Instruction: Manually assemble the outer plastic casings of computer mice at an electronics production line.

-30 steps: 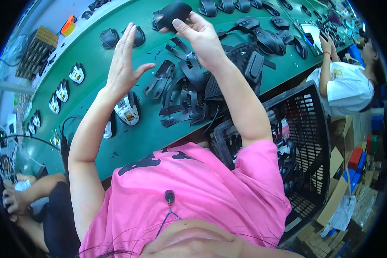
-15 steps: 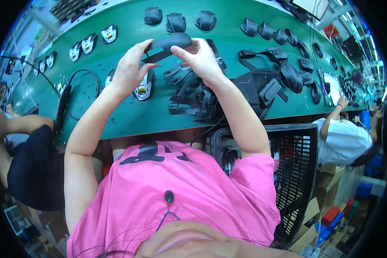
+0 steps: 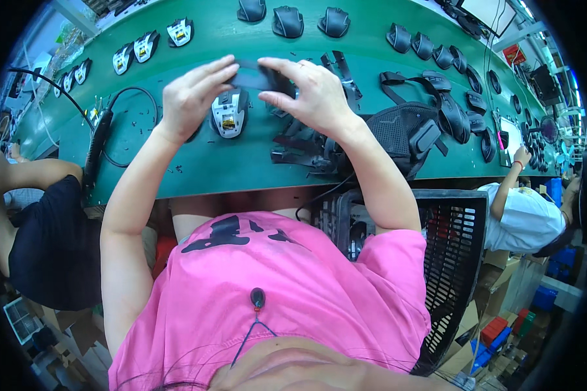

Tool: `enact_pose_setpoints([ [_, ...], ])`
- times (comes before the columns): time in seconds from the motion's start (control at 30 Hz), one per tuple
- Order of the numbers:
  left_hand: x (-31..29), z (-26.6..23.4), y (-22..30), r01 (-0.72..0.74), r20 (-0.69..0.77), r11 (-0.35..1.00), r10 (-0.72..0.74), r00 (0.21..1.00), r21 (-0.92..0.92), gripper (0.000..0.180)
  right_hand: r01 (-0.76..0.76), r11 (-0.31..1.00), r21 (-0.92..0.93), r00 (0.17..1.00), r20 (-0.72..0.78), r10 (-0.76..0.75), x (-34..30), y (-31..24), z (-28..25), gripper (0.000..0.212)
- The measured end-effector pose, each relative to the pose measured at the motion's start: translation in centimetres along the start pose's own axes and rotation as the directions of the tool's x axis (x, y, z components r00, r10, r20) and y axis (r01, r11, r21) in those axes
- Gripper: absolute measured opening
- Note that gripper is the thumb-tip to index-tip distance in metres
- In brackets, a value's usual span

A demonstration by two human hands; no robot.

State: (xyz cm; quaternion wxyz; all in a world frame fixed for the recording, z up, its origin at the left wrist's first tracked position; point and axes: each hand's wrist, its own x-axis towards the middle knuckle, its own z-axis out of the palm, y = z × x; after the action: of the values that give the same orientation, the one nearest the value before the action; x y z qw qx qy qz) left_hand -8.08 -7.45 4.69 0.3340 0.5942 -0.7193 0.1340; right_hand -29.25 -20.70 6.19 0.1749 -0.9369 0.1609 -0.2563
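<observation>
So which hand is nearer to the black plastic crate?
Right: the right hand is beyond the black plastic crate and to its left; the left hand is much farther left.

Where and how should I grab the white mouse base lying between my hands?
Probably pinch the white mouse base across its long sides, coming from the near side of the table: it lies open side up, pointing toward you, and the black cover crowds its far end.
</observation>
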Motion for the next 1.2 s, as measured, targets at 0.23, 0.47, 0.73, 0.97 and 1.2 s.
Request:
enact_pose_setpoints([
  [0.23, -4.6, 2.1, -7.6, 0.346, 0.227, 0.86, -0.447, 0.865, 0.374, 0.064, -0.16, 0.986, 0.056, 0.974, -0.151, 0.167, 0.5, 2.6, 1.8, 0.056],
  [0.47, -7.1, 1.0, -6.0, 0.167, 0.372, 0.95, -0.26, 0.891, 0.264, 0.083, -0.241, 0.965, 0.101, 0.971, 0.016, 0.241, 1.2, -1.8, 5.0, 0.057],
  [0.73, -5.8, 2.6, -3.3, 0.084, 0.482, 0.93, -0.261, 0.836, 0.358, 0.088, -0.274, 0.944, -0.182, 0.944, 0.138, 0.3, 0.8, -5.9, 9.9, 0.065],
  [0.97, -5.6, 2.6, -2.6, 0.143, 0.415, 0.966, -0.224, 0.882, 0.217, 0.072, -0.419, 0.907, 0.048, 0.908, 0.047, 0.417, 0.7, -5.0, 10.3, 0.062],
  [1.2, -4.5, 3.2, -1.8, 0.441, 0.25, 0.784, -0.365, 0.897, -0.437, 0.06, -0.478, 0.783, 0.398, 0.87, 0.089, 0.485, 0.0, -3.3, 10.3, 0.053],
])
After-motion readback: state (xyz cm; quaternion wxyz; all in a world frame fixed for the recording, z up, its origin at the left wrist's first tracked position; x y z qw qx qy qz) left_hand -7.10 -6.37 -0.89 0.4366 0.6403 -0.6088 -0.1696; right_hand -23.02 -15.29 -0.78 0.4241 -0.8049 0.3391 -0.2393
